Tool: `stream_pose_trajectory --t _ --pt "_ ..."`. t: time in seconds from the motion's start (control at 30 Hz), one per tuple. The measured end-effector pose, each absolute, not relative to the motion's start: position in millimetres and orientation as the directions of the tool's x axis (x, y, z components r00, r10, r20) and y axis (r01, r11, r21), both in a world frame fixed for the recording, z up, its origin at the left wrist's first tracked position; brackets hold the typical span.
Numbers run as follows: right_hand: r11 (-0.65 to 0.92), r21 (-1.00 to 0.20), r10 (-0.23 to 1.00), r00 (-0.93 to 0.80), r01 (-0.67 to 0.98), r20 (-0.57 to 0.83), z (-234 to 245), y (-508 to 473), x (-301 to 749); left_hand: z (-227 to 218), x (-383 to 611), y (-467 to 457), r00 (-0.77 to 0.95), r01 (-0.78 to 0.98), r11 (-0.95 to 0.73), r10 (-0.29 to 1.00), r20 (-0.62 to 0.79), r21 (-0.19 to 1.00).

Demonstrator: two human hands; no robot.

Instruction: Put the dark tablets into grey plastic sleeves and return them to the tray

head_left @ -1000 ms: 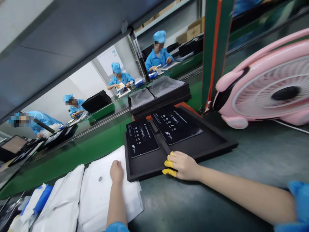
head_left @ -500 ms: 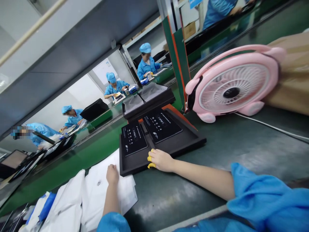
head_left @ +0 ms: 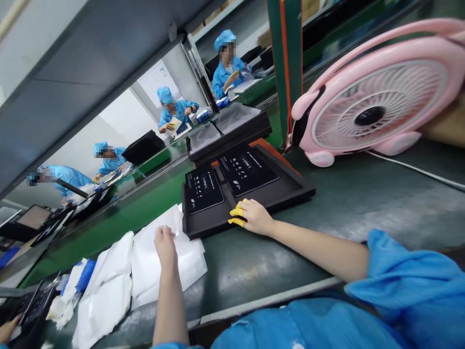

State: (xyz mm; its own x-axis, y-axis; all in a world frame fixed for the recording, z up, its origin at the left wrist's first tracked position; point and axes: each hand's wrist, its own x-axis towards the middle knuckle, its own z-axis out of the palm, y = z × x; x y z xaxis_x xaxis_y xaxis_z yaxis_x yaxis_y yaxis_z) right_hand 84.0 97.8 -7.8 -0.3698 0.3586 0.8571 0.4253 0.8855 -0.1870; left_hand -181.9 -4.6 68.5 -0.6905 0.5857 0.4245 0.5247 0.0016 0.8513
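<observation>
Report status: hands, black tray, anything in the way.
Left hand at white sheets, grip unclear; right hand at near edge of black tray. Two tablets lie in tray. Nothing seen blocking either hand; pink fan stands apart, right of tray.

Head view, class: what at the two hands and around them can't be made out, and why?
All in the head view:
Left hand: fingertips hidden by the curled hand, so its grip on the white sheets is uncertain.
Tray: edge under the right hand covered by its fingers.
Dark panels: finest print too small.
Fan: right end cut off by the right edge.
Another person's hand: cut off by the left edge.
</observation>
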Motion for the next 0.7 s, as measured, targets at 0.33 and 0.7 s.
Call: stream_pose_trajectory --t 0.33,0.7 --pt "0.91 -0.213 0.354 -0.396 0.356 0.847 -13 93 84 33 -163 -11 -0.778 0.626 0.571 0.497 0.383 0.531" --pt "0.915 -0.188 0.331 -0.399 0.358 0.855 -12 93 81 32 -217 -14 -0.79 0.592 0.564 0.548 0.276 0.576"
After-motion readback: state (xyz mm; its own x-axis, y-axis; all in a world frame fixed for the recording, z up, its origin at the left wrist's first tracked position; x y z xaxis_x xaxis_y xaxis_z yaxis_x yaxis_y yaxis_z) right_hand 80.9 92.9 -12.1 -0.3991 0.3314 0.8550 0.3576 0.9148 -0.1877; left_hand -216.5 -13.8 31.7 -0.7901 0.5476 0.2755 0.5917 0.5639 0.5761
